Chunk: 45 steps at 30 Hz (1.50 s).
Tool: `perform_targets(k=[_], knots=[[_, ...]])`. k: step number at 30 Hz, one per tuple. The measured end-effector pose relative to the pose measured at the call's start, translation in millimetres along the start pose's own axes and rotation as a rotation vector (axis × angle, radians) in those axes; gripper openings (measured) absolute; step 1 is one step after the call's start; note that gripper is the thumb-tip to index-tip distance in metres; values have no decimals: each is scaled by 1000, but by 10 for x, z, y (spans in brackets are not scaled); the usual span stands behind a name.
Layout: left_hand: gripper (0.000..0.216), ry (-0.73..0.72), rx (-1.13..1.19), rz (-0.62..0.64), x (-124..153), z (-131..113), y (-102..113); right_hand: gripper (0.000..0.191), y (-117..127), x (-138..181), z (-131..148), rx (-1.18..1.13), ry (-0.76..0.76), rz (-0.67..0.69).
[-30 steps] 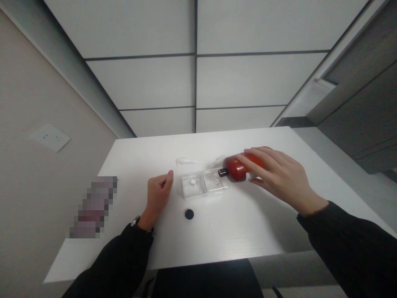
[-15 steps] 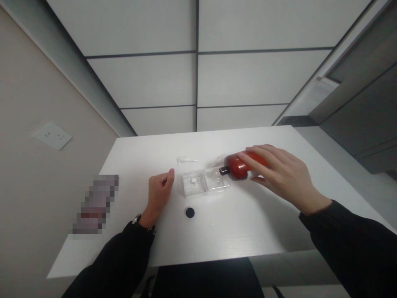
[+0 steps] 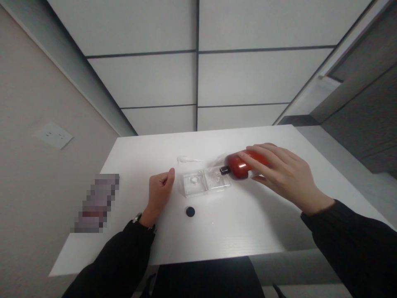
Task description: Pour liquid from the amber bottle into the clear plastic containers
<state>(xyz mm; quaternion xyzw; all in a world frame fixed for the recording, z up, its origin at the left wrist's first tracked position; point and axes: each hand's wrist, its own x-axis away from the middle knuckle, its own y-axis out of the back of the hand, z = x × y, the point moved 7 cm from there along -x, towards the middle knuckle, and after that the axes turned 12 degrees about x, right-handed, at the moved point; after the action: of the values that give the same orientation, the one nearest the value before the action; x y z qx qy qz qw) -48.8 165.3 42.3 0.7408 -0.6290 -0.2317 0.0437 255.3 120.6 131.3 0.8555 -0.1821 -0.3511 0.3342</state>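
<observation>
My right hand [image 3: 282,176] grips a red bottle [image 3: 240,164] from above and behind. The bottle is tipped over, its dark uncapped neck pointing left above the right compartment of a clear plastic two-part tray [image 3: 195,191]. A raised round shape shows inside each compartment. Whether any liquid leaves the neck, I cannot tell. My left hand [image 3: 160,190] rests on the table left of the tray, closed in a fist with the thumb on top; I see nothing in it. A black round cap [image 3: 190,211] lies in front of the tray.
Behind the tray lies a thin clear plastic piece [image 3: 190,159], perhaps a dropper. A blurred-out flat object [image 3: 96,203] lies at the left edge of the white table [image 3: 235,231]. White panels stand behind the table, and a wall with a socket plate [image 3: 55,135] is on the left.
Hardly anything differs. The whole view has shifted very slightly; both hands, the bottle, the tray and the cap keep their places.
</observation>
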Motion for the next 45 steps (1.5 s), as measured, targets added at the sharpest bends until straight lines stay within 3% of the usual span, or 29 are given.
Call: perform_targets(k=[45], knots=[[50, -13, 3, 7, 9, -9, -10, 63, 31, -24, -21, 57, 19, -19]])
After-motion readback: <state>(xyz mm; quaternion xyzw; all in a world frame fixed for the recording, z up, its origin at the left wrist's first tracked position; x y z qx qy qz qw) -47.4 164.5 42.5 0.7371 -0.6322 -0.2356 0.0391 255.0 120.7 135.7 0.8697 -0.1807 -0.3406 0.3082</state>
